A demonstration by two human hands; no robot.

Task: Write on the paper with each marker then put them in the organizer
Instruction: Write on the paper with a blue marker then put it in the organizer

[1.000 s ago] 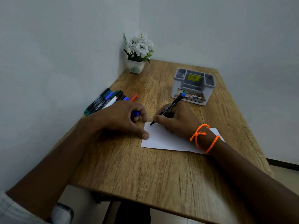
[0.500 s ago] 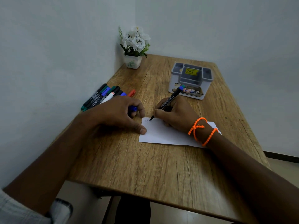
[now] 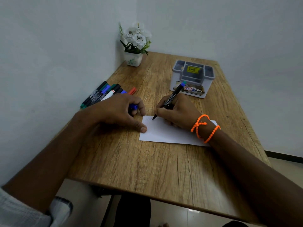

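Bare wood on the table (image 3: 147,161) lies open from the paper (image 3: 167,133) toward 6 o'clock. At 10 o'clock the loose markers (image 3: 101,94) block the wall side; the organizer (image 3: 188,82) stands at 1 o'clock (flower pot (image 3: 133,58) cornered at 11).

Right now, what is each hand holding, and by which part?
The right hand grips the black marker low on its barrel, near the tip. The left hand curls round a blue cap, thumb pressing the paper.
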